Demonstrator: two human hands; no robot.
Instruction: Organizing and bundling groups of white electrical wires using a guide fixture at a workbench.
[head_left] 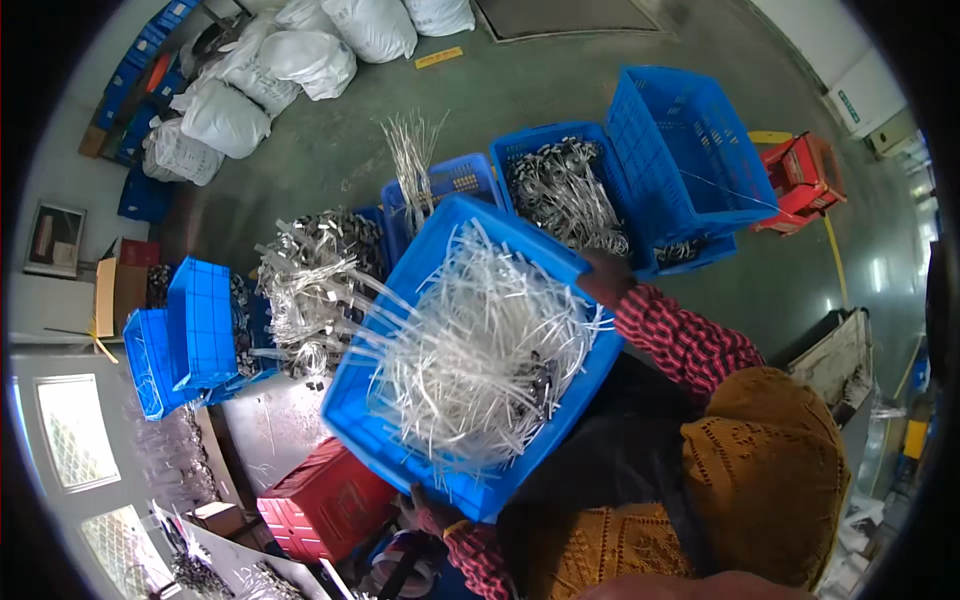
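Note:
A blue plastic crate (340, 405) fills the middle of the view, turned at an angle in front of my body. Inside lies a tangled heap of thin, translucent whitish strips (480, 350), with a few dark bits at its right side. My right hand (605, 277) grips the rim at the crate's far right corner. At the near left corner, my left hand (428, 512) holds the rim, its fingers partly hidden by the crate. Bundles of silvery strips (315, 290) with dark ends are piled just left of the crate, and some strips reach over its left rim.
Beyond stand a blue crate of looped strips (565, 190), a tall blue crate (690, 160) and a red crate (800, 180). More blue crates (200, 325) are at left. A red box (325, 500) sits near my left hand. White sacks (225, 115) line the far left.

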